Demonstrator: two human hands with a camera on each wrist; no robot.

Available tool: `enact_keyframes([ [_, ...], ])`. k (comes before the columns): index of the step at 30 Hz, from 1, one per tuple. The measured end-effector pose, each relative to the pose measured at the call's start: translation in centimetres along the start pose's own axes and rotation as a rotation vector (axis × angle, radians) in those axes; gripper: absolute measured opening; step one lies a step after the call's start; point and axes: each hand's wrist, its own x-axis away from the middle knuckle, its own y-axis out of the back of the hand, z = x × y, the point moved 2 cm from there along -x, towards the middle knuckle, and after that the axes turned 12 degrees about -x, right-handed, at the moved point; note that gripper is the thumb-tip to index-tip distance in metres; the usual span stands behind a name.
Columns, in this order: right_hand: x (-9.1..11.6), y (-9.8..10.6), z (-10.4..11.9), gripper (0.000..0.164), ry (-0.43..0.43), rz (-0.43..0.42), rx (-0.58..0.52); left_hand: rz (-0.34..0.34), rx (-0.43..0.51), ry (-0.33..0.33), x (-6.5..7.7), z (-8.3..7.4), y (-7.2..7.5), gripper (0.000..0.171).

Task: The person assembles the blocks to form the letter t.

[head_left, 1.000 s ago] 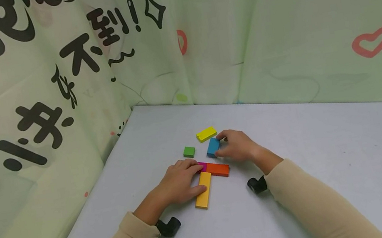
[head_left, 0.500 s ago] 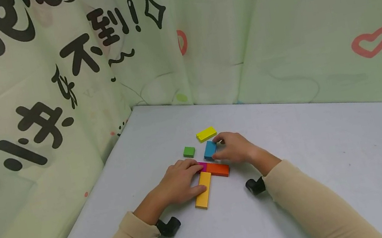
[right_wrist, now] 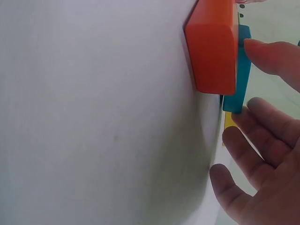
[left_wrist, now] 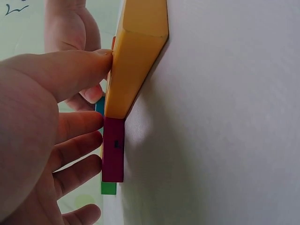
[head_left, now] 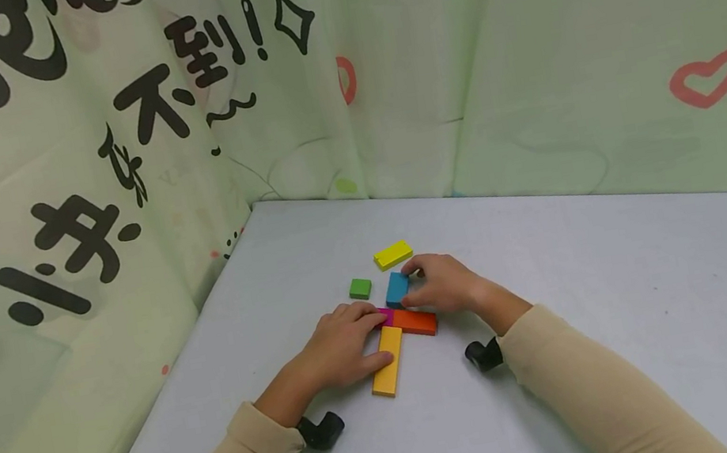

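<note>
My right hand (head_left: pixel 446 281) pinches a blue wooden block (head_left: pixel 396 288) between thumb and fingertips. Its near end lies close behind the joined row of blocks; whether they touch, I cannot tell. That row is a magenta block (left_wrist: pixel 113 150) and a red-orange block (head_left: pixel 417 322), end to end. From their joint a long yellow-orange block (head_left: pixel 385 379) extends toward me, forming a T. With fairly straight fingers my left hand (head_left: pixel 339 348) rests on the T: thumb on top of the yellow-orange block, fingertips on the magenta one, partly covering it.
A small green block (head_left: pixel 360 289) sits to the left of the blue one. Behind them lies a bright yellow block (head_left: pixel 393 254). The white table (head_left: pixel 637 309) ends at a printed curtain (head_left: pixel 525 71) at the back and left.
My right hand has slid the blue block toward me and slightly left, closer to the magenta and red-orange row. My left hand has stayed in place.
</note>
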Motion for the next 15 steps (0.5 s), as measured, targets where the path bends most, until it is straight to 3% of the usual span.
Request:
enact_keyframes([
  [15,0.25,-0.16,0.24,0.051,-0.012,0.018,0.005,-0.006,0.002,0.002,-0.02,0.02,-0.05,0.060],
])
